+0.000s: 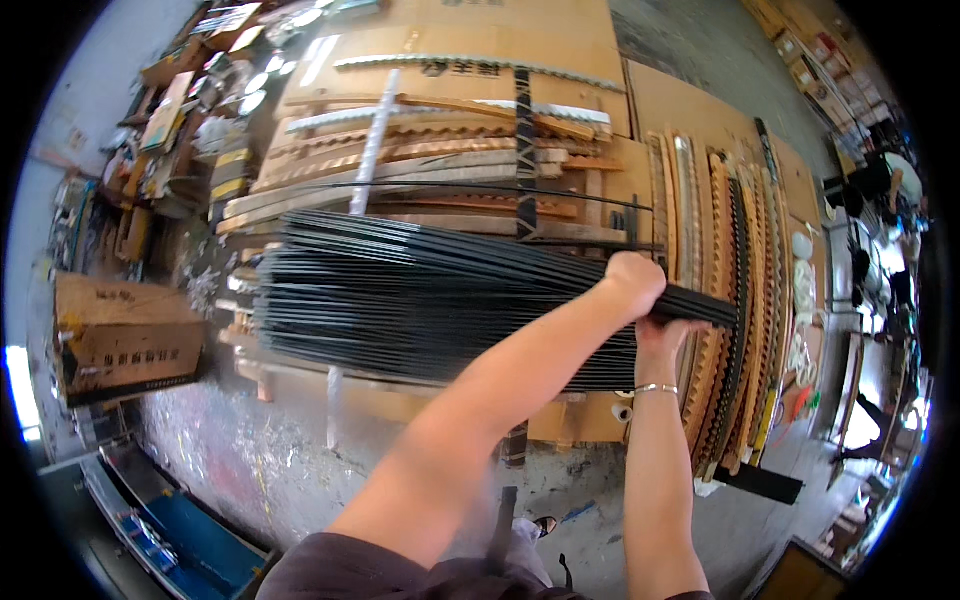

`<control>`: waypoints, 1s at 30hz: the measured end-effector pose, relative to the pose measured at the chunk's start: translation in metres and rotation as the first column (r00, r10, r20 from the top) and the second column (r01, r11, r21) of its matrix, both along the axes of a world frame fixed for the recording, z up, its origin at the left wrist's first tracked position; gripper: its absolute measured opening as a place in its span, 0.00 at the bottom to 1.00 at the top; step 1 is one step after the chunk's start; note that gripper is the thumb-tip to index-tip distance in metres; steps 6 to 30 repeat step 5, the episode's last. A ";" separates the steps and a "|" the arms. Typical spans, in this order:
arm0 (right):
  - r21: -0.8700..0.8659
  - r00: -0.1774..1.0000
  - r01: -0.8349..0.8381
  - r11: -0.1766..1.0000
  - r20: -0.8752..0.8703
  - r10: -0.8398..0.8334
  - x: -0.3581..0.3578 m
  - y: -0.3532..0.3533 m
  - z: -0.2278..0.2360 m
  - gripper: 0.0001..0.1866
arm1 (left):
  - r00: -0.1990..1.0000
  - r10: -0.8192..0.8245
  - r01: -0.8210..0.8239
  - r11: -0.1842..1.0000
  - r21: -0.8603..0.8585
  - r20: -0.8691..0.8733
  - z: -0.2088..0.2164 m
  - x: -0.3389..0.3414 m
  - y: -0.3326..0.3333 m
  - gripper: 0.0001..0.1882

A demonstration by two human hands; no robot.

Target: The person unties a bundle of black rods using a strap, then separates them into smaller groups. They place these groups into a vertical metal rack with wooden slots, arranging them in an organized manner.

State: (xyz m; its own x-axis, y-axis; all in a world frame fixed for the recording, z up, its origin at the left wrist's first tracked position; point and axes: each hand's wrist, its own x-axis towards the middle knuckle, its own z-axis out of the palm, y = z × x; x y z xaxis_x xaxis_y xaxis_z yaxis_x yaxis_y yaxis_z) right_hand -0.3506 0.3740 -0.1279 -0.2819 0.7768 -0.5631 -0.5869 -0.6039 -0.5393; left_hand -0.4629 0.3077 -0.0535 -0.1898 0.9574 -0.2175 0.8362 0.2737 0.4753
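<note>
Many long, thin black rods (400, 310) lie side by side across wooden strips, their ends fanned out at the left. A gathered bundle of these black rods (550, 266) runs along their far side and narrows toward the right. My left hand (636, 283) is closed over the top of this bundle near its right end. Just beside it, my right hand (668, 335) grips the bundle from the near side, its thumb pointing right along the rods. The fingers of the right hand are partly hidden under the bundle. A bracelet (657, 388) circles my right wrist.
Wavy-edged wooden strips (715, 300) stand in rows at the right. More wooden strips (400, 160) lie beyond the rods, over cardboard (480, 30). A cardboard box (130, 335) and a blue-lined drawer (200, 545) are at the left. White rolls (802, 290) lie at the far right.
</note>
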 end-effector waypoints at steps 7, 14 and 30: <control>0.057 0.978 -0.201 0.978 -0.039 0.203 -0.035 0.030 0.024 0.38 | 0.995 0.093 -0.085 0.981 0.175 -0.036 -0.030 -0.036 0.025 0.18; 0.057 0.978 -0.201 0.978 -0.039 0.203 -0.035 0.030 0.024 0.38 | 0.995 0.093 -0.085 0.981 0.175 -0.036 -0.030 -0.036 0.025 0.18; 0.057 0.978 -0.201 0.978 -0.039 0.203 -0.035 0.030 0.024 0.38 | 0.995 0.093 -0.085 0.981 0.175 -0.036 -0.030 -0.036 0.025 0.18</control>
